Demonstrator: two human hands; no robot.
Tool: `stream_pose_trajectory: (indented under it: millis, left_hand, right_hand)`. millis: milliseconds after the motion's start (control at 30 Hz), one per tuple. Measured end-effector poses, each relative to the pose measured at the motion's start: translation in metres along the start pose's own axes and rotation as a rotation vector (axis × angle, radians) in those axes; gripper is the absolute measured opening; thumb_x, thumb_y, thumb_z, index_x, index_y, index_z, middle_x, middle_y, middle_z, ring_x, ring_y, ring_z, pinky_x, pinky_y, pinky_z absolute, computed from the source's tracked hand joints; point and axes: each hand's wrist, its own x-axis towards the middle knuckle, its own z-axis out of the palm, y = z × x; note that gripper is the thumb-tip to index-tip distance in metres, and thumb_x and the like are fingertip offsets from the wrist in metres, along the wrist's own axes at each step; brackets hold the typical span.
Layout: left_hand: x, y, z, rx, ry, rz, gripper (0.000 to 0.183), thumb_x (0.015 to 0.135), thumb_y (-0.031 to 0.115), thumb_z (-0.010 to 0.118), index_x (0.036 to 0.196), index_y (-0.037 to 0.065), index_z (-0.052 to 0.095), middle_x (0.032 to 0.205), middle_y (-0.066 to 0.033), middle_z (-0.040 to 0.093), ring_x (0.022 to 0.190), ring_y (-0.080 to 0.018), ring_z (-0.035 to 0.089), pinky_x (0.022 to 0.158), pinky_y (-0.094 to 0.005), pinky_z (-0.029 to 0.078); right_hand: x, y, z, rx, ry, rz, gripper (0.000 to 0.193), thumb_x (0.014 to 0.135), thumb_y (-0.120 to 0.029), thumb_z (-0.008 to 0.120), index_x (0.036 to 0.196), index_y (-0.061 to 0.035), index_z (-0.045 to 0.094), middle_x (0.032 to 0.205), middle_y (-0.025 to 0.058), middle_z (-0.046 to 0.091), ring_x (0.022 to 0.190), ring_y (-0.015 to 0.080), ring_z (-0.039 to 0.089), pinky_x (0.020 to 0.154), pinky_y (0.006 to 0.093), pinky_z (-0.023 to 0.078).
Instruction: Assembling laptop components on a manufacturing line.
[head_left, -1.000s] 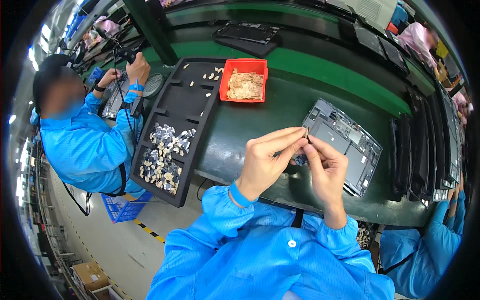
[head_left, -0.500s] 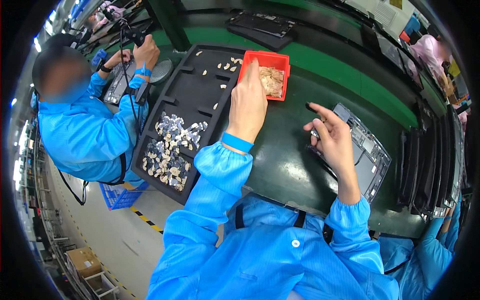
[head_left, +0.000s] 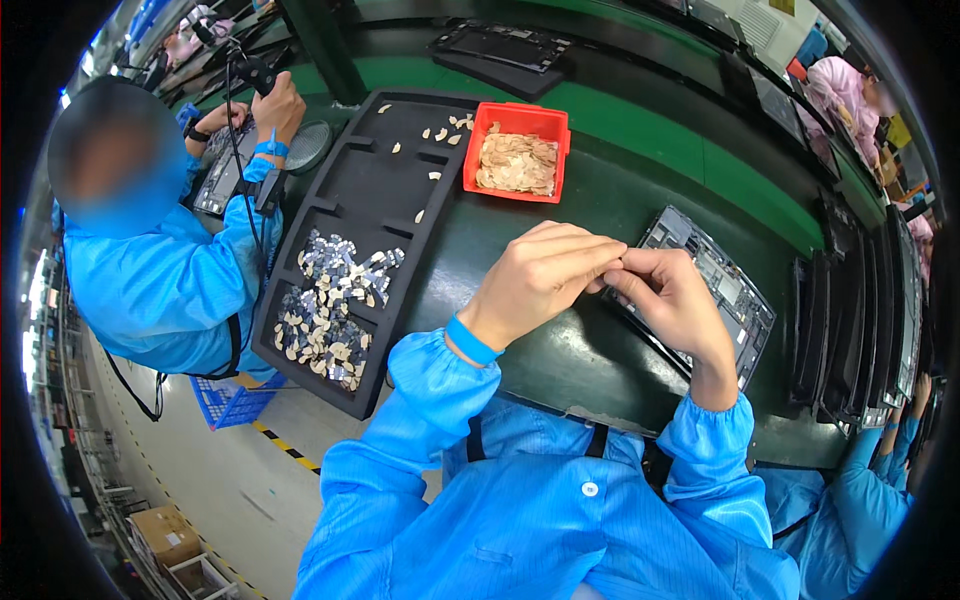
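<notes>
Over the green bench my left hand (head_left: 540, 277) and my right hand (head_left: 675, 298) meet, fingertips pinched together. Whatever small piece lies between them is hidden by the fingers. Beneath and beside my right hand lies an opened, flat electronic device (head_left: 738, 288) with its inner boards showing. Beyond my left hand stands a red bin (head_left: 566, 150) holding a heap of thin tan pieces (head_left: 517, 165). Left of my forearm, a black compartmented tray (head_left: 365, 185) carries a pile of small silver-and-dark parts (head_left: 340, 285), many with tan pieces on or among them.
At the left a co-worker in blue (head_left: 165, 265) handles another opened device (head_left: 220, 180). Several dark panels (head_left: 860, 310) stand upright in a row at the right. Another opened device (head_left: 500, 45) rests on a dark pad at the back. A blue crate (head_left: 232, 400) sits below the tray.
My left hand has come back from the red bin, down and right, to meet my right hand. My right hand's fingers, spread before, have closed into a pinch.
</notes>
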Motion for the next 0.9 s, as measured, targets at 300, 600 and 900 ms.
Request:
stream_pose_trajectory:
  millis: [300, 600, 900]
  left_hand:
    - [0.005, -0.006, -0.016, 0.087, -0.038, -0.049, 0.018, 0.088, -0.004, 0.075, 0.105, 0.000, 0.078, 0.098, -0.0121, 0.079, 0.092, -0.0281, 0.077, 0.082, -0.0376, 0.059]
    - [0.013, -0.018, -0.025, 0.142, -0.008, -0.020, 0.021, 0.086, -0.002, 0.077, 0.106, 0.000, 0.080, 0.101, -0.0145, 0.080, 0.089, -0.0281, 0.078, 0.084, -0.0363, 0.061]
    - [0.047, -0.053, -0.005, 0.542, 0.260, -0.281, 0.028, 0.098, 0.018, 0.071, 0.107, -0.007, 0.076, 0.094, -0.0234, 0.077, 0.093, -0.0379, 0.077, 0.087, -0.0410, 0.058]
  right_hand:
    - [0.022, -0.004, 0.007, 0.015, -0.063, -0.028, 0.017, 0.102, -0.010, 0.063, 0.101, 0.0016, 0.076, 0.080, 0.0050, 0.073, 0.066, 0.0095, 0.055, 0.063, 0.0283, 0.048]
    - [0.033, -0.005, 0.007, -0.019, -0.101, -0.043, 0.018, 0.101, -0.007, 0.061, 0.106, 0.0038, 0.075, 0.089, 0.0076, 0.077, 0.069, 0.0114, 0.059, 0.065, 0.0296, 0.051]
    - [0.054, 0.025, 0.022, -0.639, 0.565, -0.142, 0.031, 0.092, -0.001, 0.057, 0.120, 0.0009, 0.071, 0.106, 0.0247, 0.074, 0.093, 0.0423, 0.072, 0.079, 0.0500, 0.057]
